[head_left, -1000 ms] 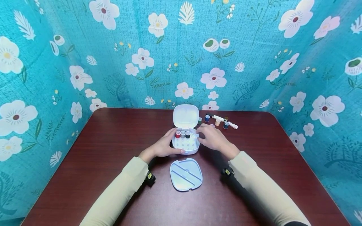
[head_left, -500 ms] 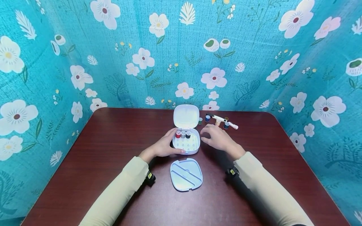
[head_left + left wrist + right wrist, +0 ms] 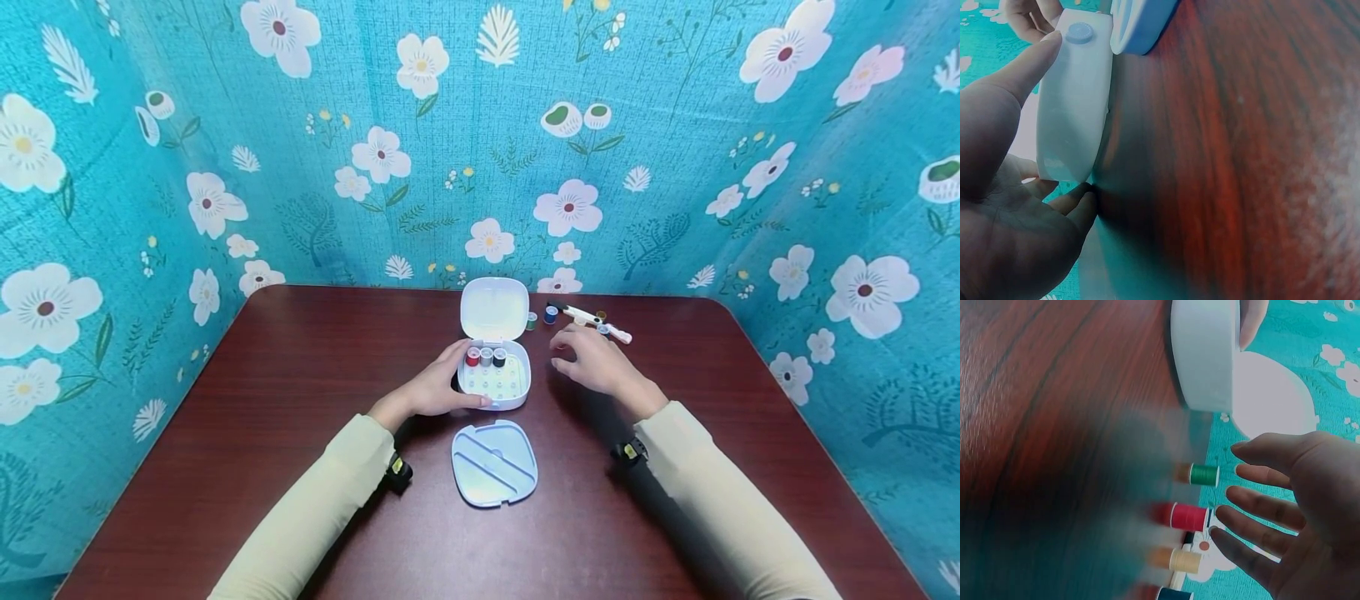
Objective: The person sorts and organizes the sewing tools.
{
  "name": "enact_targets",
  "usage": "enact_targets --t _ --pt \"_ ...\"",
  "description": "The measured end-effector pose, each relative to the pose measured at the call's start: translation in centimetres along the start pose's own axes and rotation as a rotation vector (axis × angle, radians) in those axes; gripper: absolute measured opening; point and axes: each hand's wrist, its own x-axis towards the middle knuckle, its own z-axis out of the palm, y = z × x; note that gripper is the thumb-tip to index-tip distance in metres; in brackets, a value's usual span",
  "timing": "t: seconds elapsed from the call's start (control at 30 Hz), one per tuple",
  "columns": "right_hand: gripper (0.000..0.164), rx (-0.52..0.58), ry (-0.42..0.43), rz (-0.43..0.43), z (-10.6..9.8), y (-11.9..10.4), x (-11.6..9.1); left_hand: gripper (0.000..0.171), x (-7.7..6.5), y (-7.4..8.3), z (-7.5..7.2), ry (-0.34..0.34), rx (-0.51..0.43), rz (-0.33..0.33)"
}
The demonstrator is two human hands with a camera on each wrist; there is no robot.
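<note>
While the left hand (image 3: 431, 393) is gripping the box (image 3: 508, 405), the right hand (image 3: 592, 362), fingers apart, is drawing away toward loose spools (image 3: 551, 315) near the worktop's far edge (image 3: 352, 297), leaving three seated spools (image 3: 486, 357).

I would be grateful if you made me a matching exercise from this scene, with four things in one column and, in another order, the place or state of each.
Things
1. The person's left hand
2. The person's right hand
3. The pale blue plastic panel with diagonal ridges
4. The grey thread spool

Places or states
A. Standing between a red thread spool and a dark thread spool
B. Holding nothing, near the loose thread spools
C. Gripping the white plastic box
D. Lying on the reddish-brown table, nearer the person than the box

Pairs: 1-C, 2-B, 3-D, 4-A
</note>
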Motion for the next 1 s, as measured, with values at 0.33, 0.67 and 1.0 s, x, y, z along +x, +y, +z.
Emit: enact_targets --t 0.33,0.67,1.0 --pt "0.042 -0.015 0.026 0.069 0.1 1.6 0.1 0.113 0.0 0.1 0.0 0.003 -0.005 0.004" --pt "0.046 0.026 0.032 0.132 0.5 2.9 0.7 0.113 0.0 0.1 0.1 -0.001 0.01 -0.011" --pt "0.048 0.113 0.019 0.171 1.4 3.8 1.7 0.114 0.0 0.0 0.1 0.005 0.002 -0.007"
